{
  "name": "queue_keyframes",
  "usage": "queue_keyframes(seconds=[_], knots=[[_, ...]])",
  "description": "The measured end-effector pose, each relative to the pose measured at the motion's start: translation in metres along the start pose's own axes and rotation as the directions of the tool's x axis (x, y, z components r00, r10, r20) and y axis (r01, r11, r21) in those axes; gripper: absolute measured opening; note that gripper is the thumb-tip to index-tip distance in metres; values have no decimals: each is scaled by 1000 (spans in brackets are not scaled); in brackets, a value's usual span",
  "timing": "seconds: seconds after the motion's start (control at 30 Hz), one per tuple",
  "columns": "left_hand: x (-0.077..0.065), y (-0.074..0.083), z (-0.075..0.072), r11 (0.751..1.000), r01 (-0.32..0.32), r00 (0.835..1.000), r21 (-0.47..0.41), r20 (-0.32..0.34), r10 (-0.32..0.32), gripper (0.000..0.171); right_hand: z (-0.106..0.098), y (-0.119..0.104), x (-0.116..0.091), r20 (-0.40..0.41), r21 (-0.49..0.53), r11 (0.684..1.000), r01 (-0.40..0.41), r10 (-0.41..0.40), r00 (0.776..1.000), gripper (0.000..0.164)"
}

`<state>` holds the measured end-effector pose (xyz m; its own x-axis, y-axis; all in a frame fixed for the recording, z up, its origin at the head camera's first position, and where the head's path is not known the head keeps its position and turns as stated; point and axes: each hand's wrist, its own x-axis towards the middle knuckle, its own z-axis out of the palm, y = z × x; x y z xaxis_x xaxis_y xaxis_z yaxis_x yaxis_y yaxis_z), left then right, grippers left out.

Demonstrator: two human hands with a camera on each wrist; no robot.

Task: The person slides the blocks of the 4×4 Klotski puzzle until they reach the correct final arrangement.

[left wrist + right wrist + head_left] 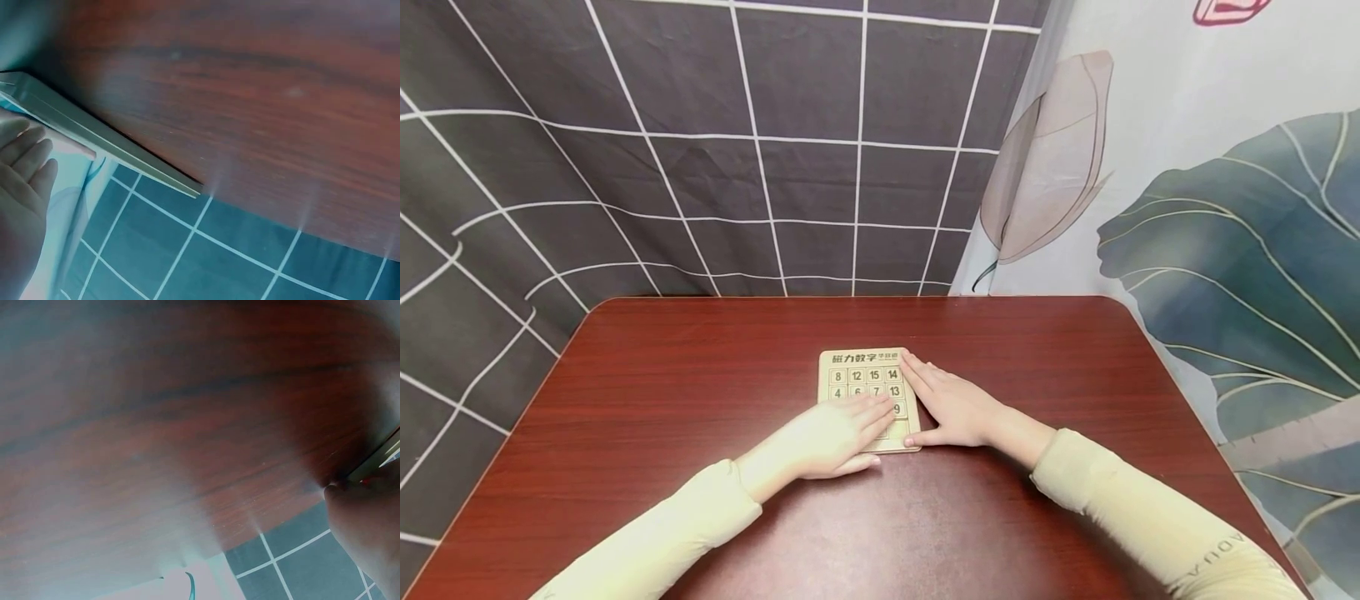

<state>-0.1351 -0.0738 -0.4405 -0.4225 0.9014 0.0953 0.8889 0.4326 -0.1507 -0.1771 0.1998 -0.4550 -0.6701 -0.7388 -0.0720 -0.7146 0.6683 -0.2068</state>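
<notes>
A pale wooden sliding number puzzle (826, 367) lies flat on the table, its title printed along the far edge. Tiles such as 8, 12, 15 and 14 show in the far row. My left hand (831, 433) lies across the nearer rows with straight fingers and hides several tiles; its thumb points toward the near edge. My right hand (958, 408) is at the puzzle's right side, fingers extended along that edge and thumb at the near right corner. In the left wrist view the puzzle's side edge (106, 140) shows beside the left hand (22, 194).
The reddish-brown table (700, 375) has rounded far corners. Behind it hangs a dark curtain (805, 183) with a white grid. A pale curtain (1150, 150) with leaf and flower prints hangs at the right. Light-coloured sleeves (1090, 475) cover both forearms.
</notes>
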Motion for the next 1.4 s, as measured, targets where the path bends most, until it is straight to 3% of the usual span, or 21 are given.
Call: queue_keyframes(seconds=[0.23,0.43,0.63,0.9,1.13,1.4], knots=[[6,1,-2,1000,4,1000,-13,21,-4,65,-2,-1,1,-3,7,1000,3,-3,1000,114],[2,10,-3,999,-37,999,-22,-13,36,63,-3,-2,1,1,11,1000,-2,2,1000,115],[-5,17,-4,999,-34,999,-26,17,34,65,-3,-2,1,0,14,1000,-1,1,1000,115],[2,2,-3,998,-25,1000,-60,15,26,65,0,0,1,2,-2,1000,7,-7,1000,114],[17,-15,0,998,51,997,-45,52,-49,62,0,-1,0,4,7,1000,0,0,1000,114],[19,-15,4,997,66,997,-27,42,-65,62,-1,-2,0,-4,6,1000,-1,1,1000,114]])
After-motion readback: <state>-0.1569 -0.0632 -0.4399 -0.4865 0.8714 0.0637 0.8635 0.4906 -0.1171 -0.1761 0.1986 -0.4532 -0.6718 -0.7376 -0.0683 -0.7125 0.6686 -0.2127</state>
